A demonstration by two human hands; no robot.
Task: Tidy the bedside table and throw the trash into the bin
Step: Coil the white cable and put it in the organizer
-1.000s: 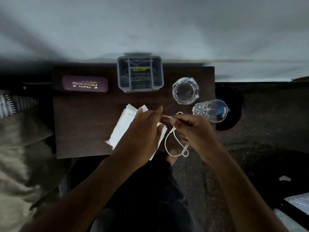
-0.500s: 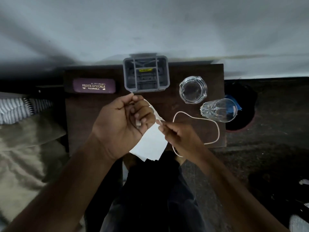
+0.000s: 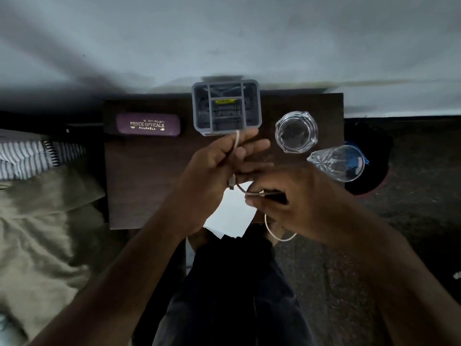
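**Two hands work a white cable over the bedside bench**

As we look down from above, we see our two hands meeting over the middle of a dark wooden bench (image 3: 149,186) that stands against a pale wall.

Our left hand (image 3: 214,168) holds a thin white cable (image 3: 236,141); the cable runs up between its fingers (image 3: 252,146), which are loosely curled round it, with the tips reaching toward the far edge of the bench. A small metal plug hangs at the base of this hand.

Our right hand (image 3: 296,198) sits just beside the left, its fingers pressed together and pinching another stretch of the same cable. From below this hand a loop of cable droops past the near edge of the bench.

Under both hands lies a white sheet of paper (image 3: 232,216), partly overhanging the near edge.

At the back of the bench, in the middle, stands a grey plastic organiser (image 3: 225,106) with several compartments. To its left lies a purple glasses case (image 3: 148,124) with gold lettering. To its right stands a clear glass bowl (image 3: 296,132), and just beyond that a clear drinking glass (image 3: 336,162) lies tipped on its side at the bench's right edge.

A dark round bin (image 3: 374,146) sits on the floor right of the bench. Striped and olive bedding (image 3: 45,221) lies to the left.
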